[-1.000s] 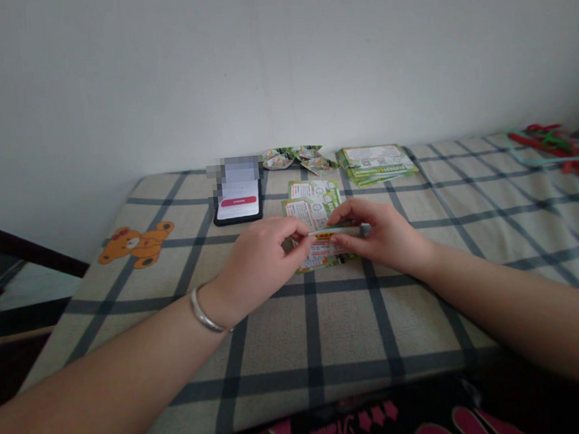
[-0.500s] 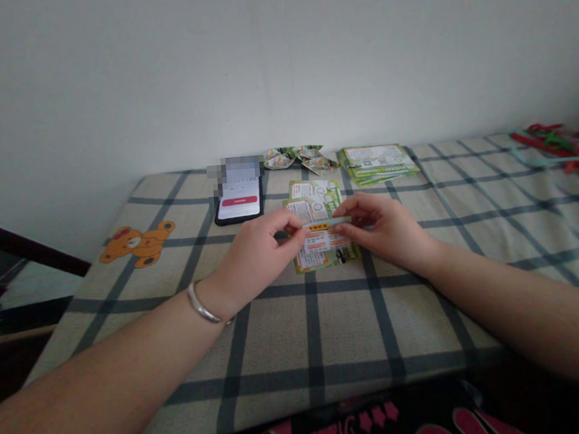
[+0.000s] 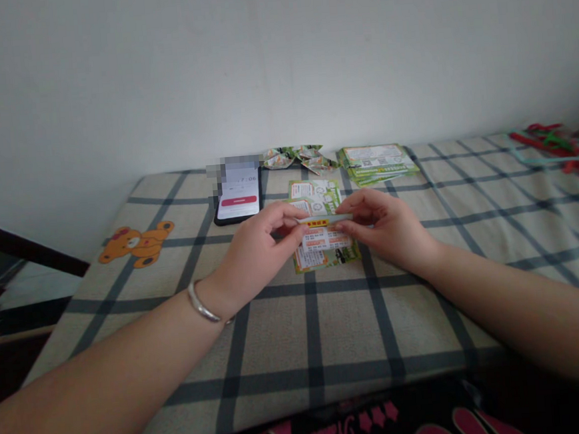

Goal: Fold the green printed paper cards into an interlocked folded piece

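Note:
Between my hands is a printed paper card [image 3: 326,223], folded or rolled into a narrow strip with a yellow band showing. My left hand [image 3: 275,235] pinches its left end between thumb and fingers. At the right end, my right hand [image 3: 377,222] pinches it the same way. Under the strip lie green-and-white printed cards [image 3: 325,257], partly overlapping on the checked tablecloth. How far the strip stands off them, I cannot tell. A silver bangle [image 3: 203,304] circles my left wrist.
A phone [image 3: 239,201] lies behind my left hand. Folded paper pieces [image 3: 292,156] and a stack of printed cards [image 3: 379,160] are near the wall. An orange bear cutout [image 3: 139,245] lies at left; red and teal ribbon-like strips [image 3: 549,146] are at far right.
The strip has shifted slightly away from me, with its yellow band turned a little. My fingers have moved slightly along with it; both hands keep their pinch.

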Motion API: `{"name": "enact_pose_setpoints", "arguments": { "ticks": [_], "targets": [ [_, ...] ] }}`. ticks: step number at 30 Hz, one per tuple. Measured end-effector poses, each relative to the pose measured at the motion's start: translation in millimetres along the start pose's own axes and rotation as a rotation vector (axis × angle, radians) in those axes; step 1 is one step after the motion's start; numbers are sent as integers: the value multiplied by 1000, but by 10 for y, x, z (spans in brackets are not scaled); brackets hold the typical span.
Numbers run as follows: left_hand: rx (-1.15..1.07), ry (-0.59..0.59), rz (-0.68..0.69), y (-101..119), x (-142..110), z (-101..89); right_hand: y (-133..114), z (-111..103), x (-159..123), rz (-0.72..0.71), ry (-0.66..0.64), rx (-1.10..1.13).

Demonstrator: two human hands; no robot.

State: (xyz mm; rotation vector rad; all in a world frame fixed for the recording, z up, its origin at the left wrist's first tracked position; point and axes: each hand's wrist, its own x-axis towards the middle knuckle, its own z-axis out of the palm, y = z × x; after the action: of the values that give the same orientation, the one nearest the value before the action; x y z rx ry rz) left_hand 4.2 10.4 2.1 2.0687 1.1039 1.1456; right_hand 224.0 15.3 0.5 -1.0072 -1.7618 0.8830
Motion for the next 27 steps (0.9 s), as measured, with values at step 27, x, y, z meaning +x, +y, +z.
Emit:
{"name": "enact_pose_setpoints", "arguments": {
  "ticks": [27],
  "targets": [
    [533,-116,96,-68,41,-47,132,-47,61,95,-135,-230]
  ]
}}
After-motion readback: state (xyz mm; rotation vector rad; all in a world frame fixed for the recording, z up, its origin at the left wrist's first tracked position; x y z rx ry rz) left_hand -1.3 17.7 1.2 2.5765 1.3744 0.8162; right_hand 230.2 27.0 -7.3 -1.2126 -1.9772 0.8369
